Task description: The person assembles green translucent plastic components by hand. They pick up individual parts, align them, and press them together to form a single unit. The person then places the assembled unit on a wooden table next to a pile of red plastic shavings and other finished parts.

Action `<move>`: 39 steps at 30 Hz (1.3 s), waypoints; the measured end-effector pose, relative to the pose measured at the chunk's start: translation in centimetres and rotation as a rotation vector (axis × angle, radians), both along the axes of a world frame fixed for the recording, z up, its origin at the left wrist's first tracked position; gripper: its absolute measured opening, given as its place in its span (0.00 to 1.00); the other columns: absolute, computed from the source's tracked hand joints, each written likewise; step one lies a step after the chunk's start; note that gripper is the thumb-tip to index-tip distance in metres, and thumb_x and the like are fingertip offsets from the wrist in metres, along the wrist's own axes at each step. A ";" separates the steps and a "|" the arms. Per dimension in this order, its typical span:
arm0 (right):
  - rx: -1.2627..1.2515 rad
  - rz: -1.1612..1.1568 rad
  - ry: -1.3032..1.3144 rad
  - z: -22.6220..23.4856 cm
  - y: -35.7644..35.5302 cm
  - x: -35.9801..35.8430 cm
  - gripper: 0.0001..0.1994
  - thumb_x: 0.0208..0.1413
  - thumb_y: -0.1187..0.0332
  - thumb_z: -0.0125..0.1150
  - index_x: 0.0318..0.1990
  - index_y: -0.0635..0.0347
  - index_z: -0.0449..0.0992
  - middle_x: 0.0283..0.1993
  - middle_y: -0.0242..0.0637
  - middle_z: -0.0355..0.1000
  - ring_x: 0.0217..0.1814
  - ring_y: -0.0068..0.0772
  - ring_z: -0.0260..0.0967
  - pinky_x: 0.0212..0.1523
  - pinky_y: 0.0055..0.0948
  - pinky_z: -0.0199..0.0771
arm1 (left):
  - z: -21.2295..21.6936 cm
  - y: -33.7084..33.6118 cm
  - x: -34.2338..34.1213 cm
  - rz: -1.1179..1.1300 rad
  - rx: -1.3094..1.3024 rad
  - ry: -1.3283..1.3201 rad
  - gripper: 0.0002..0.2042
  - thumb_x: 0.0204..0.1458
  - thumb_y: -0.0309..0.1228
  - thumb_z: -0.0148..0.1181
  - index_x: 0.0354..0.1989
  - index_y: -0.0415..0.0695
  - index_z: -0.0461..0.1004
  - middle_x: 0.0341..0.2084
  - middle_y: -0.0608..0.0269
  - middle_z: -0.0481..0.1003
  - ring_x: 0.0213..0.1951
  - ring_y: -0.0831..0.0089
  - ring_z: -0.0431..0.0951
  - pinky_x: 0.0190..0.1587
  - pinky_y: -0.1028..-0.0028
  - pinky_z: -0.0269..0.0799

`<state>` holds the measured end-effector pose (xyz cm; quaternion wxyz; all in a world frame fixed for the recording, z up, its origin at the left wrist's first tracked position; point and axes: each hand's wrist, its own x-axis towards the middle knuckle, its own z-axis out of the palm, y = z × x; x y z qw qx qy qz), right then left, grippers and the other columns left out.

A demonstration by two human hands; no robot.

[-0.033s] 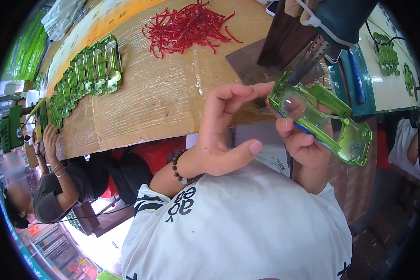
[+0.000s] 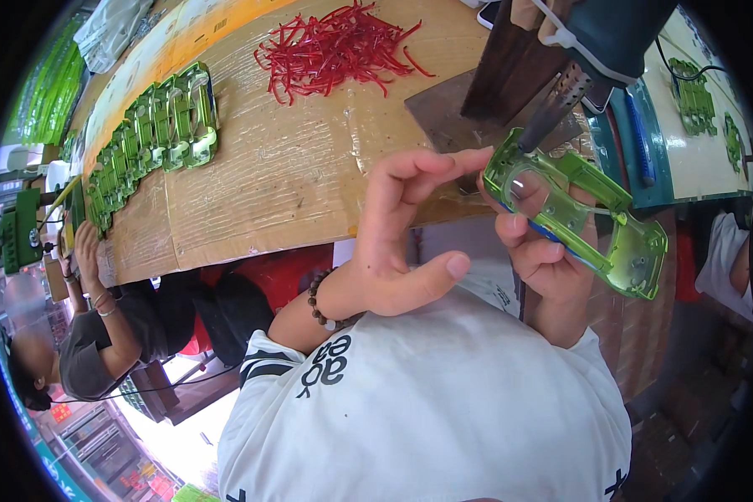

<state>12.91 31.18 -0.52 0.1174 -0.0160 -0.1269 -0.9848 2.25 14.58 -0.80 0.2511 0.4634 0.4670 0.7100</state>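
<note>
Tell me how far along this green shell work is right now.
Looks done: a row of green shells lies lined up on the cardboard-covered bench. In hand: the right hand holds one green shell under the tool tip, left hand touching its end. Left: a pile of red strips, seemingly unused.

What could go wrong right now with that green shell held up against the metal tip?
The metal tip meets the green plastic shell close to the left hand fingers; a slip might bring them onto it. The right hand grips the shell from beneath only, so it could twist or drop. The pile of red strips lies loose near the tool and might get swept aside.
</note>
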 end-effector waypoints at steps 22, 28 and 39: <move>-0.101 -0.062 -0.086 -1.8 1.1 0.6 0.27 0.54 0.59 0.51 0.60 0.59 0.54 0.62 0.47 0.46 0.49 0.49 0.59 0.34 0.30 0.75 | 0.5 0.2 0.4 -0.022 -0.029 -0.001 0.30 0.44 0.27 0.57 0.54 0.39 0.47 0.57 0.39 0.55 0.60 0.59 0.55 0.60 0.64 0.45; 0.161 -0.176 0.102 -1.8 1.7 -0.1 0.23 0.58 0.56 0.44 0.55 0.63 0.59 0.58 0.48 0.54 0.57 0.56 0.52 0.43 0.40 0.70 | 0.9 1.0 0.3 -0.052 -0.107 -0.093 0.30 0.43 0.21 0.54 0.54 0.40 0.46 0.60 0.43 0.52 0.61 0.63 0.53 0.61 0.67 0.43; 0.196 -0.206 0.125 -1.0 1.6 -0.1 0.24 0.58 0.56 0.43 0.55 0.66 0.57 0.57 0.51 0.54 0.58 0.60 0.51 0.45 0.44 0.69 | 1.2 1.3 0.3 -0.080 -0.096 -0.010 0.30 0.43 0.21 0.54 0.55 0.39 0.46 0.61 0.43 0.48 0.62 0.63 0.51 0.61 0.66 0.42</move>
